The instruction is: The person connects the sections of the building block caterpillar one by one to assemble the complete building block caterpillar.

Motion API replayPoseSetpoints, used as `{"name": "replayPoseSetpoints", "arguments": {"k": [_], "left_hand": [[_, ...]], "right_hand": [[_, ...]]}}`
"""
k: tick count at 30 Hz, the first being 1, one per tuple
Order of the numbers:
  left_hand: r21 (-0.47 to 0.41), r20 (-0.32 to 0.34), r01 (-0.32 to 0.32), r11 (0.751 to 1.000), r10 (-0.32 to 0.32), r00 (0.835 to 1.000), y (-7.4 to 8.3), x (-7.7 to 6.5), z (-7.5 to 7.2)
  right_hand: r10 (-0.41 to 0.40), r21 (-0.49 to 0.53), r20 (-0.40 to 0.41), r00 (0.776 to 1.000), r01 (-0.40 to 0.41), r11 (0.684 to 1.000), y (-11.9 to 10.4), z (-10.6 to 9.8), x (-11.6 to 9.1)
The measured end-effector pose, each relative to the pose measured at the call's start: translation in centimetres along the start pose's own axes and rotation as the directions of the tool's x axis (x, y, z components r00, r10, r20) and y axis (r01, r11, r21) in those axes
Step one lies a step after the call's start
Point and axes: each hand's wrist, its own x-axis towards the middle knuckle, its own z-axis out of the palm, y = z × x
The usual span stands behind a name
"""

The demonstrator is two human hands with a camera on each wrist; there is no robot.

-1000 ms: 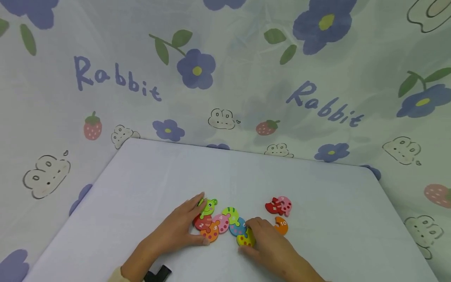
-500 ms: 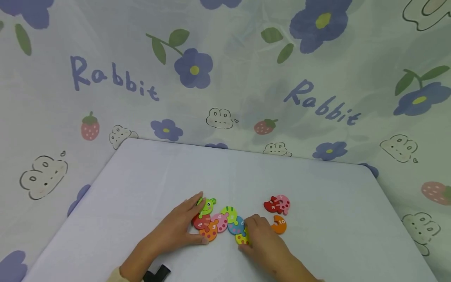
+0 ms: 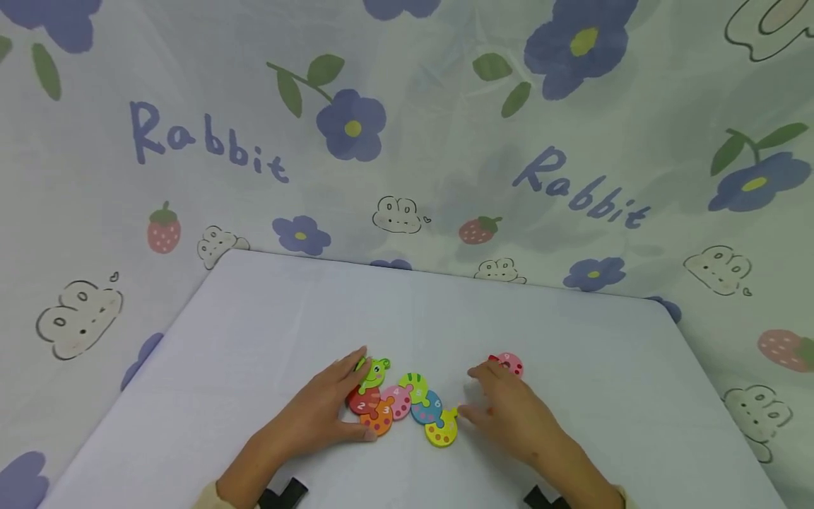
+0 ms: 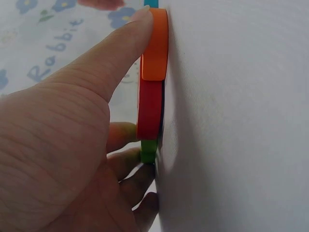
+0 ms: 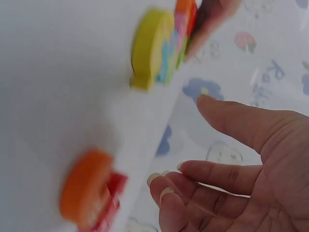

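I read "Rabbit" twice, white flower-print cloth [image 3: 432, 106]; 2, red rounded puzzle piece [image 3: 364, 401]; 3, orange rounded piece [image 3: 376, 419]; 4, pink rounded piece [image 3: 398, 403]; 5, green rounded piece [image 3: 415, 386]; 6, blue rounded piece [image 3: 427, 408].

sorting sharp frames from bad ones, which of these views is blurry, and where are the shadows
Right wrist view: yellow piece and orange piece smeared, right hand crisper; left wrist view: red piece fairly sharp, backdrop soft and washed out, a shadow on the table beside it; head view: mostly sharp, with faint shadows on the backdrop.
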Motion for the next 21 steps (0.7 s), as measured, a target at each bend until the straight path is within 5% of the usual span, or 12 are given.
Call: {"name": "replayPoseSetpoints", "arguments": {"k": [6,13,21], "left_hand": [[0.003,-0.003,-0.002,1.0,0.002,1.0,0.0,0.0,0.1],[-0.011,0.005,0.004,1.0,-0.004,1.0,0.0,-0.1,0.1],[0.003,0.007,0.013,1.0,-0.013,1.0,0.0,0.0,0.0]], "right_hand": [[0.021,-0.049,-0.07,0.997,-0.024,0.999,2.9,-2.1,1.7],[0.055,-0.108,0.003,0.998,-0.054,0.993,4.8,-0.7,3.6],[0.077,-0.166,-0.006,0.997,-0.077,0.983,4.9,0.2,4.3]]}}
